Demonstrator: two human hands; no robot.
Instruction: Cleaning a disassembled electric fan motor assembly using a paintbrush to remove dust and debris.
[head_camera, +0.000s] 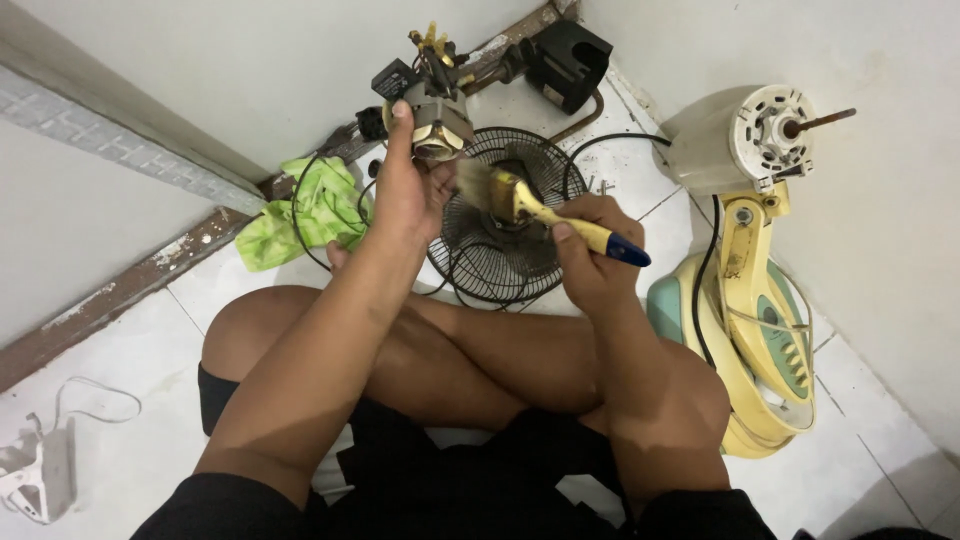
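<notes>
Left hand (400, 195): while it is gripping the small motor part (432, 118), thumb up its side, the part is standing upright, brassy with dark wiring, above the black fan grille (500, 250).
Right hand (590, 250): is closing around the paintbrush (545, 210), yellow handle with blue tip pointing lower right, bristles pointing upper left toward the part.

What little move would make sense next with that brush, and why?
Probably a short sweep of the paintbrush leftward across the fan motor. The left hand holds the motor up, the right hand grips the brush handle, and the bristles sit just beside the motor's lower edge, over the fan grille.
</notes>
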